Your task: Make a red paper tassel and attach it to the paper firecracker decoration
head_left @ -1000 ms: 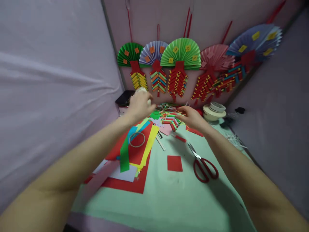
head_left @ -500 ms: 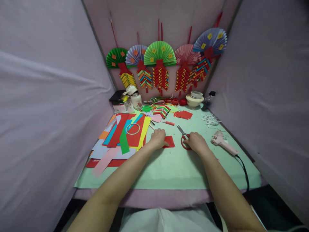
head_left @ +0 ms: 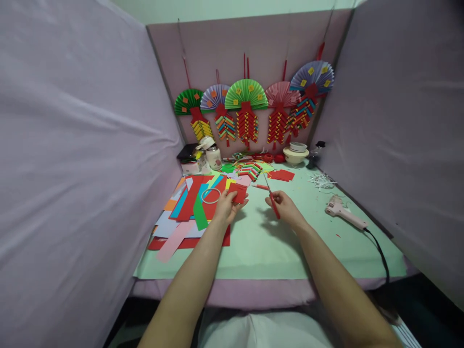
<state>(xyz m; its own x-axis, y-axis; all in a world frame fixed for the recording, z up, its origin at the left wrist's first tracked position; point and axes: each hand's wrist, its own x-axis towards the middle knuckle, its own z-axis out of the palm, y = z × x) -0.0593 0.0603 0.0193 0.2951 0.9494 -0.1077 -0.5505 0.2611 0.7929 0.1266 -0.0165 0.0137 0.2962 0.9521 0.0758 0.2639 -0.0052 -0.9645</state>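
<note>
One red paper (head_left: 238,193), pinched in the left fingers (head_left: 232,196), edge free for access; scissors (head_left: 274,205), gripped in the right fingers (head_left: 276,196), blades pointing away, probably for control.

I see dim, soft light; faint shadows fall beneath the hands, and the ceiling strip at twelve o'clock looks brightest. Wide-angle stretch bends the edges; fine detail is soft.
</note>
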